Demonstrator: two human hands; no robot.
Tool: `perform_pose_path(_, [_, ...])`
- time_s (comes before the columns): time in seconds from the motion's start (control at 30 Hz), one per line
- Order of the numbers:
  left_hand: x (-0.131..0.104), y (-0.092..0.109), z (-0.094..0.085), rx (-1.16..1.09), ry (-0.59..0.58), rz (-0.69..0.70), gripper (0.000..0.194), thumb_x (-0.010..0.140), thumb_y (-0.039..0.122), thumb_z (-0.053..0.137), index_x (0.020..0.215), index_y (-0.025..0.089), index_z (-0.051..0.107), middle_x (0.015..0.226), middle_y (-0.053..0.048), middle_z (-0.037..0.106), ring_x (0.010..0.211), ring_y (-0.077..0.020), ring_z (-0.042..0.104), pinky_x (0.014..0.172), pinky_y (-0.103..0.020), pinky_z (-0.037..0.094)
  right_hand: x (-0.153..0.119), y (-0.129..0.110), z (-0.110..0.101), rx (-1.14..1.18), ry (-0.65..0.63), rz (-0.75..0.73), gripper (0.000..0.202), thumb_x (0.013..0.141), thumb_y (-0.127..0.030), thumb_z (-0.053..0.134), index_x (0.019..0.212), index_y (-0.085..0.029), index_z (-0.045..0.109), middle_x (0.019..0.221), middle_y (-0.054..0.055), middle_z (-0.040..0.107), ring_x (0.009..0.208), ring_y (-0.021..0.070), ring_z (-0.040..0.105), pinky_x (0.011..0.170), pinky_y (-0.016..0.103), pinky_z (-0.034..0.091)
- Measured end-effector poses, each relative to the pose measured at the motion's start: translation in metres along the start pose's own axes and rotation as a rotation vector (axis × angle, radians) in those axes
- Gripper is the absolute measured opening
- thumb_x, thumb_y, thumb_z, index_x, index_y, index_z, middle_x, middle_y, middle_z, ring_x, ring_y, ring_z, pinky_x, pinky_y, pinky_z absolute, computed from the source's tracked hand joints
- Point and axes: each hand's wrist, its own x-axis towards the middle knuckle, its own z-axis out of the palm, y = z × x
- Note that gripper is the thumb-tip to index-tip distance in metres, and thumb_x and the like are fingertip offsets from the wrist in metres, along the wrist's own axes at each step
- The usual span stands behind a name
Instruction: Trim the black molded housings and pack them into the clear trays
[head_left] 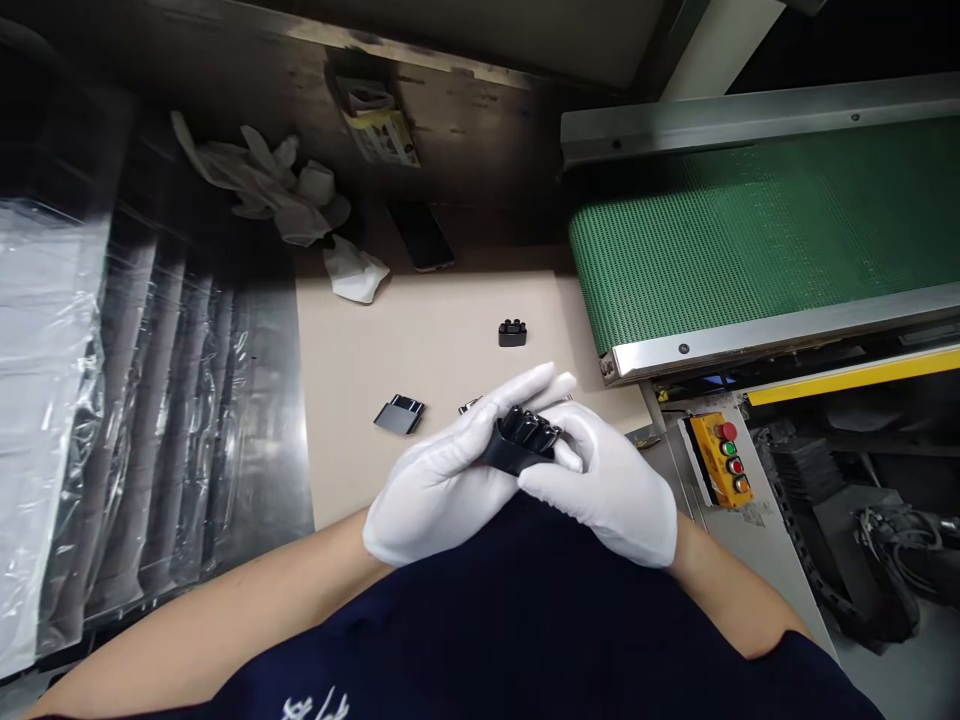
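Black moulded plastic part [523, 438] with a row of rounded sockets along its top, held at centre of view, just above the dark blue shirt [525, 620] and over the near edge of the counter [420, 340]. Pinched from both sides: left hand [442, 480] in a white glove at 9 o'clock of the part, fingers extended past it toward 1 o'clock; right hand [607, 490], also white-gloved, at 3 o'clock, thumb pressed on the part's side. Both grips closed on the part; underside of the part hidden by the gloves.

On the beige counter surface: a second black part [512, 333] with similar sockets at 12 o'clock of the hands, well apart from them; a flat dark grey piece [400, 413] at 10 o'clock; a small pale item partly hidden behind the left fingertips, possibly another component.

Farther out: dark phone [422, 236] and crumpled white gloves [277, 185] at 11 o'clock; green conveyor belt [750, 230] in a metal frame at 2 o'clock; yellow control box [721, 460] with red and green buttons at 3 o'clock; clear plastic-wrapped trays [90, 400] at 9 o'clock.
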Motion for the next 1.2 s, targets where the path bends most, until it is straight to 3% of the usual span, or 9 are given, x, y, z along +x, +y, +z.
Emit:
perform_pose_path(0.27, [0.0026, 0.0014, -0.0005, 0.010, -0.016, -0.052, 0.041, 0.105, 0.038, 0.043, 0.137, 0.024, 0.065, 0.151, -0.004, 0.058, 0.147, -0.0257, 0.042, 0.120, -0.040, 0.038, -0.0022, 0.0002, -0.0026, 0.088, -0.015, 0.060, 0.016, 0.076, -0.026, 0.072, 0.077, -0.022, 0.057, 0.073, -0.003, 0.051, 0.072, 0.0165, 0.049, 0.062, 0.030, 0.041])
perform_pose_path(0.33, [0.0029, 0.0008, -0.0019, -0.001, -0.008, -0.065, 0.041, 0.105, 0.039, 0.044, 0.137, 0.025, 0.065, 0.152, -0.004, 0.057, 0.141, -0.0264, 0.050, 0.110, -0.038, 0.047, -0.0023, 0.0030, -0.0011, 0.115, -0.018, 0.078, 0.017, 0.075, -0.025, 0.074, 0.074, -0.022, 0.057, 0.067, -0.004, 0.051, 0.067, 0.0149, 0.049, 0.060, 0.029, 0.041])
perform_pose_path(0.4, [0.0035, 0.0005, -0.0026, -0.020, 0.009, -0.075, 0.041, 0.103, 0.041, 0.049, 0.136, 0.026, 0.066, 0.153, -0.005, 0.056, 0.127, -0.0279, 0.060, 0.090, -0.037, 0.056, -0.0025, 0.0054, 0.0009, 0.164, -0.019, 0.099, 0.017, 0.074, -0.024, 0.076, 0.078, -0.022, 0.060, 0.064, -0.006, 0.051, 0.065, 0.0144, 0.050, 0.060, 0.029, 0.043])
perform_pose_path(0.47, [0.0044, 0.0005, -0.0021, -0.046, 0.032, -0.087, 0.041, 0.101, 0.044, 0.052, 0.134, 0.026, 0.067, 0.153, -0.006, 0.055, 0.111, -0.0274, 0.066, 0.072, -0.035, 0.055, -0.0026, 0.0066, 0.0026, 0.212, -0.006, 0.116, 0.021, 0.071, -0.023, 0.079, 0.083, -0.022, 0.062, 0.066, -0.006, 0.052, 0.067, 0.0146, 0.053, 0.061, 0.028, 0.045])
perform_pose_path(0.63, [0.0074, 0.0016, 0.0031, -0.081, 0.054, -0.120, 0.040, 0.100, 0.046, 0.053, 0.131, 0.026, 0.068, 0.154, -0.008, 0.052, 0.091, -0.0237, 0.066, 0.064, -0.035, 0.050, -0.0030, 0.0051, 0.0033, 0.300, -0.007, 0.139, 0.021, 0.070, -0.022, 0.079, 0.084, -0.021, 0.063, 0.077, -0.004, 0.059, 0.072, 0.0150, 0.060, 0.065, 0.029, 0.050])
perform_pose_path(0.8, [0.0091, 0.0010, 0.0047, -0.085, 0.045, -0.112, 0.040, 0.100, 0.045, 0.051, 0.130, 0.026, 0.069, 0.148, -0.007, 0.056, 0.104, -0.0260, 0.065, 0.069, -0.034, 0.054, -0.0035, 0.0052, 0.0027, 0.346, -0.028, 0.134, 0.017, 0.074, -0.020, 0.076, 0.084, -0.020, 0.062, 0.077, -0.004, 0.064, 0.072, 0.0150, 0.064, 0.070, 0.030, 0.053])
perform_pose_path(0.97, [0.0067, -0.0019, 0.0013, -0.096, 0.053, -0.127, 0.042, 0.101, 0.047, 0.051, 0.132, 0.025, 0.068, 0.148, -0.005, 0.060, 0.127, -0.0280, 0.059, 0.092, -0.036, 0.056, -0.0044, 0.0046, 0.0020, 0.316, -0.018, 0.092, 0.013, 0.075, -0.017, 0.073, 0.081, -0.021, 0.062, 0.070, -0.006, 0.062, 0.068, 0.0134, 0.061, 0.068, 0.028, 0.051])
perform_pose_path(1.2, [0.0012, -0.0008, 0.0037, 0.056, 0.062, -0.098, 0.042, 0.104, 0.043, 0.045, 0.136, 0.025, 0.066, 0.149, -0.007, 0.060, 0.146, -0.0314, 0.044, 0.122, -0.051, 0.033, -0.0045, 0.0068, -0.0020, 0.126, -0.021, 0.069, 0.013, 0.074, -0.017, 0.070, 0.076, -0.022, 0.058, 0.073, -0.003, 0.056, 0.069, 0.0163, 0.054, 0.061, 0.030, 0.045])
